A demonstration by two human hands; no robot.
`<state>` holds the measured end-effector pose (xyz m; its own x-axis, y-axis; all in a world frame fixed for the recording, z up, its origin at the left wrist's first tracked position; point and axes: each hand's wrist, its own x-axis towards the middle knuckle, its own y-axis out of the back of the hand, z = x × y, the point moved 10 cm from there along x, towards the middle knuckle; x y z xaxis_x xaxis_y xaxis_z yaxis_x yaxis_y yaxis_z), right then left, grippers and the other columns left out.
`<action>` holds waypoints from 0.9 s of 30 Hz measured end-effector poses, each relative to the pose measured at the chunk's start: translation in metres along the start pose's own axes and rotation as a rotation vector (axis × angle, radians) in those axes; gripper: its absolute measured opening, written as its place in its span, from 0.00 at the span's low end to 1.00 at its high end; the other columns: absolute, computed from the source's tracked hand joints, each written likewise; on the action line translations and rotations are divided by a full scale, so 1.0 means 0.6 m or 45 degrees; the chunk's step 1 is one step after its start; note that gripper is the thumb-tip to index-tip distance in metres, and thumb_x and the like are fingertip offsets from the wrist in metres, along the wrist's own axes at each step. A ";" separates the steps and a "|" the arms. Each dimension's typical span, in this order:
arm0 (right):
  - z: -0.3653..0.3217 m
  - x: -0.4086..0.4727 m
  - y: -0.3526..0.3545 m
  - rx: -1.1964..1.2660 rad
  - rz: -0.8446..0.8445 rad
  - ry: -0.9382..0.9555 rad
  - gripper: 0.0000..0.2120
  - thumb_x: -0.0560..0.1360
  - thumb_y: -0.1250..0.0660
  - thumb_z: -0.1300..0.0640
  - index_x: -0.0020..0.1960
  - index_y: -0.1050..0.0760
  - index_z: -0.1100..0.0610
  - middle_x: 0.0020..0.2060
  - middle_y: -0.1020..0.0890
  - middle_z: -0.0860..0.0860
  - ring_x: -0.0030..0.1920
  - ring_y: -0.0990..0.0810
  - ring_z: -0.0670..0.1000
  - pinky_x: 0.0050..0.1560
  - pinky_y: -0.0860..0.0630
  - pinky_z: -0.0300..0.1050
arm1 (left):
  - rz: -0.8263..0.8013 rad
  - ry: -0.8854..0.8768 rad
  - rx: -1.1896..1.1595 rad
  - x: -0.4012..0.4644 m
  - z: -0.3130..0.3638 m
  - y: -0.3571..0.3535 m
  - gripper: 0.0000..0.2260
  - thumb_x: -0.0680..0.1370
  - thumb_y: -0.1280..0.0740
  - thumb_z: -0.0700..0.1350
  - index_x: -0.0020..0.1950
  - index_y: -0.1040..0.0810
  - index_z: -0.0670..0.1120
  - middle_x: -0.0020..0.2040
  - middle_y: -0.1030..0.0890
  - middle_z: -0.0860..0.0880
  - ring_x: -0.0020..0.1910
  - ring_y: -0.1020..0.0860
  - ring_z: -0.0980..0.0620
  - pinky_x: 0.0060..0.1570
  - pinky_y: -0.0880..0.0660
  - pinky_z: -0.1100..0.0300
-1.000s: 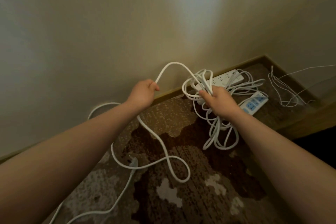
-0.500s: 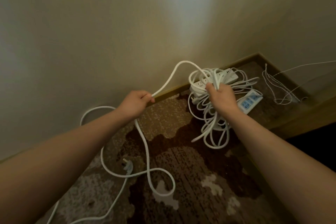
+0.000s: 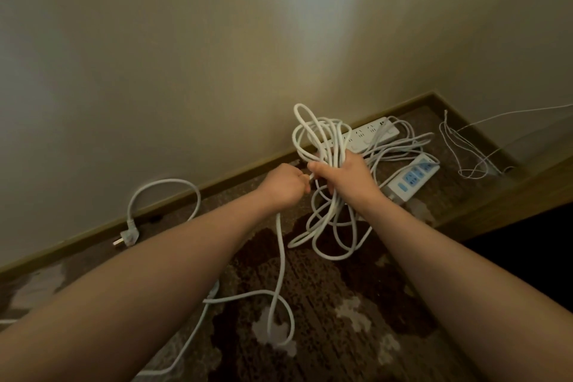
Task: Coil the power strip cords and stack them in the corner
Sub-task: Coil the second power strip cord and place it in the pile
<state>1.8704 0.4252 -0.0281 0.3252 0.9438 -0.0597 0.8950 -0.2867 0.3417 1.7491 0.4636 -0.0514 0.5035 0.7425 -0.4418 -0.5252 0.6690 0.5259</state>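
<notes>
Now: right hand [image 3: 348,175] clenched round bundle of white cord loops [image 3: 322,146], held above carpet [image 3: 356,288]; loops stick out at 12 o'clock, hang toward 6. Left hand [image 3: 283,184] just at 9 o'clock of right, touching or nearly, fist pinching free cord [image 3: 280,257]. Free cord drops from left hand toward 6, curls on carpet, runs off at 7. Left hand nearer slack, so likely it feeds next loop rightward. Two power strips [image 3: 412,178] lie in corner at 2 o'clock of hands. Spare plug [image 3: 128,237] rests by baseboard at 9.
</notes>
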 end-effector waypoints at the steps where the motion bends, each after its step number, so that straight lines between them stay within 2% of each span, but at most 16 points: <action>1: 0.001 -0.001 0.001 0.037 0.004 -0.009 0.06 0.75 0.27 0.59 0.41 0.21 0.50 0.30 0.18 0.50 0.24 0.24 0.44 0.26 0.28 0.39 | -0.015 -0.013 -0.019 -0.002 0.004 -0.004 0.14 0.79 0.40 0.42 0.34 0.23 0.47 0.30 0.27 0.50 0.30 0.29 0.53 0.31 0.34 0.59; 3: 0.001 -0.001 0.000 0.109 -0.008 -0.029 0.06 0.76 0.28 0.61 0.43 0.21 0.51 0.33 0.16 0.55 0.25 0.24 0.48 0.25 0.28 0.40 | -0.036 -0.037 -0.102 -0.004 0.006 -0.010 0.14 0.80 0.41 0.44 0.37 0.21 0.46 0.29 0.27 0.51 0.28 0.30 0.54 0.31 0.33 0.60; 7: 0.009 0.010 0.012 0.202 0.021 -0.102 0.04 0.76 0.30 0.63 0.46 0.22 0.55 0.34 0.15 0.54 0.26 0.25 0.50 0.26 0.29 0.40 | -0.163 -0.021 -0.386 -0.011 -0.017 -0.039 0.14 0.82 0.46 0.46 0.49 0.22 0.44 0.27 0.32 0.51 0.20 0.33 0.58 0.23 0.32 0.65; 9: 0.017 0.017 0.024 0.175 0.051 -0.127 0.01 0.77 0.30 0.62 0.47 0.22 0.57 0.32 0.16 0.53 0.25 0.26 0.49 0.26 0.29 0.41 | -0.231 0.003 -0.488 -0.015 -0.033 -0.054 0.13 0.83 0.47 0.46 0.53 0.23 0.45 0.28 0.33 0.52 0.21 0.33 0.58 0.25 0.31 0.63; 12: 0.027 0.021 0.040 0.135 0.089 -0.156 0.06 0.77 0.30 0.59 0.50 0.22 0.62 0.31 0.19 0.53 0.29 0.24 0.54 0.29 0.27 0.46 | -0.349 0.098 -0.613 -0.031 -0.060 -0.086 0.13 0.83 0.48 0.47 0.57 0.25 0.48 0.28 0.33 0.52 0.24 0.34 0.56 0.28 0.30 0.61; 13: 0.027 0.022 0.044 0.101 0.100 -0.154 0.06 0.78 0.30 0.58 0.49 0.22 0.62 0.30 0.20 0.53 0.30 0.23 0.54 0.30 0.26 0.47 | -0.401 0.132 -0.627 -0.038 -0.067 -0.098 0.13 0.83 0.48 0.47 0.58 0.26 0.49 0.28 0.33 0.52 0.24 0.34 0.57 0.28 0.30 0.62; 15: 0.024 0.023 0.051 -0.016 0.116 -0.130 0.06 0.78 0.31 0.55 0.45 0.23 0.56 0.29 0.21 0.50 0.27 0.23 0.48 0.29 0.26 0.43 | -0.474 0.190 -0.658 -0.045 -0.075 -0.113 0.13 0.83 0.49 0.46 0.58 0.26 0.48 0.29 0.33 0.51 0.24 0.34 0.57 0.27 0.31 0.62; 17: 0.026 0.022 0.061 -0.134 0.138 -0.128 0.06 0.78 0.31 0.52 0.43 0.25 0.51 0.30 0.22 0.48 0.25 0.24 0.41 0.28 0.27 0.38 | -0.480 0.207 -0.792 -0.040 -0.073 -0.105 0.12 0.82 0.48 0.44 0.53 0.25 0.45 0.30 0.34 0.50 0.25 0.37 0.56 0.26 0.36 0.63; 19: 0.031 0.022 0.075 -0.187 0.163 -0.140 0.08 0.79 0.32 0.51 0.42 0.26 0.48 0.30 0.22 0.47 0.26 0.24 0.40 0.29 0.27 0.38 | -0.456 0.197 -0.886 -0.030 -0.073 -0.080 0.11 0.81 0.47 0.41 0.48 0.26 0.44 0.29 0.34 0.50 0.24 0.40 0.56 0.24 0.42 0.65; 23: 0.036 0.025 0.105 -0.085 0.186 -0.186 0.04 0.80 0.33 0.53 0.46 0.25 0.50 0.29 0.21 0.48 0.27 0.20 0.41 0.27 0.26 0.35 | -0.503 0.199 -0.649 -0.031 -0.119 -0.040 0.12 0.82 0.47 0.43 0.53 0.23 0.44 0.28 0.35 0.51 0.23 0.40 0.57 0.23 0.43 0.66; 27: 0.039 0.030 0.092 0.276 0.085 -0.224 0.02 0.80 0.34 0.59 0.50 0.24 0.57 0.28 0.21 0.49 0.31 0.17 0.50 0.33 0.21 0.42 | -0.371 0.097 -0.259 -0.028 -0.161 0.001 0.12 0.82 0.42 0.48 0.51 0.19 0.51 0.29 0.33 0.52 0.24 0.38 0.56 0.23 0.40 0.65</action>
<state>1.9326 0.4226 -0.0321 0.4165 0.8840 -0.2122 0.9081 -0.3934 0.1433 1.6741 0.4549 -0.1142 0.6036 0.5152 -0.6084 -0.4968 0.8399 0.2184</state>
